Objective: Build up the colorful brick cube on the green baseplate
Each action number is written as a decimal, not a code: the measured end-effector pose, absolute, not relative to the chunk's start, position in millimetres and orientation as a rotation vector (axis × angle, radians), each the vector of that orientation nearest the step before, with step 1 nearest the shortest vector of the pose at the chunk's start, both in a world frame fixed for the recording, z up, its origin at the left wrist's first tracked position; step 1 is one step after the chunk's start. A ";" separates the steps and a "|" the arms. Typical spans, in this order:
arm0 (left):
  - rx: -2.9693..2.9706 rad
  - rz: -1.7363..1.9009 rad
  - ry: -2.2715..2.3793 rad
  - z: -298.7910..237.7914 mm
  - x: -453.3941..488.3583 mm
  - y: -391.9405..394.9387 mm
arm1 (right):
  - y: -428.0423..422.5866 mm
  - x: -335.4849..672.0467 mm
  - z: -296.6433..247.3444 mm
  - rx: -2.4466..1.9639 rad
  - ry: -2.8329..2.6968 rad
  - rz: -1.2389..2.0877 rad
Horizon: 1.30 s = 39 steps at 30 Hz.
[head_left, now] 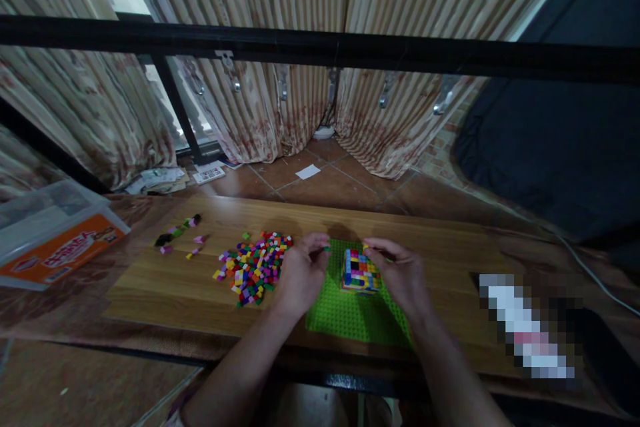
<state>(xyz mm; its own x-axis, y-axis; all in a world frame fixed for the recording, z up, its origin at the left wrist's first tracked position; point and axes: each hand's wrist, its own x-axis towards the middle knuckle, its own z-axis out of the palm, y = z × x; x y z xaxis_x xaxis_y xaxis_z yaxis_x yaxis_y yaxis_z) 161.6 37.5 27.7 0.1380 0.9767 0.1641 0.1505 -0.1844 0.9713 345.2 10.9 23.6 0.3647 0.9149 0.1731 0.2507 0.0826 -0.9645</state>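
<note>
A multicoloured block of toy bricks (361, 271), several layers high, stands on a green studded baseplate (340, 313). On its left side my left hand (306, 270) hovers over the baseplate's edge, fingertips pinched on a small green brick (327, 249). My right hand (400, 270) is at the upper right of the block, thumb and forefinger closed on a small yellow brick (367, 247). Whether the yellow brick touches the block, I cannot tell. Left of my left hand lies a loose pile of small coloured bricks (257, 267).
The wooden board (170, 287) carries a few joined bricks (177, 232) at the far left. A clear plastic box (60, 233) with an orange label stands beyond them. A blurred-out object (525, 327) lies at the right. A black rail (320, 47) crosses in front of the curtains.
</note>
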 end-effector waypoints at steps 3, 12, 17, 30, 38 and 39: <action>1.637 1.140 1.135 32.7 169.6 45.1 | 13.5 344.2 20.2 -1.486 -1.228 0.686; 1.839 0.983 1.172 34.0 179.1 40.2 | 15.1 337.2 17.5 -1.476 -1.299 0.754; 1.852 0.975 1.195 33.7 180.2 39.6 | 15.3 337.2 18.8 -1.490 -1.260 0.797; 1.825 0.976 1.221 37.8 181.6 42.1 | 19.5 346.9 22.5 -1.465 -1.455 0.766; 1.852 0.945 1.196 38.2 179.0 41.4 | 23.6 348.1 34.1 -1.499 -1.588 0.745; 1.861 0.943 1.202 38.3 178.7 41.4 | 24.4 348.0 36.2 -1.499 -1.603 0.751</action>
<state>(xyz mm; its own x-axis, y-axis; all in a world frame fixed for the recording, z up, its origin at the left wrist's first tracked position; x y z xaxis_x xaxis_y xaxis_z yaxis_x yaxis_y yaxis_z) 178.7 41.4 38.3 0.2984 0.9346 0.1935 0.4101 -0.3086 0.8582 348.0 24.4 36.2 0.0211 0.9878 0.1546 0.5139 0.1219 -0.8492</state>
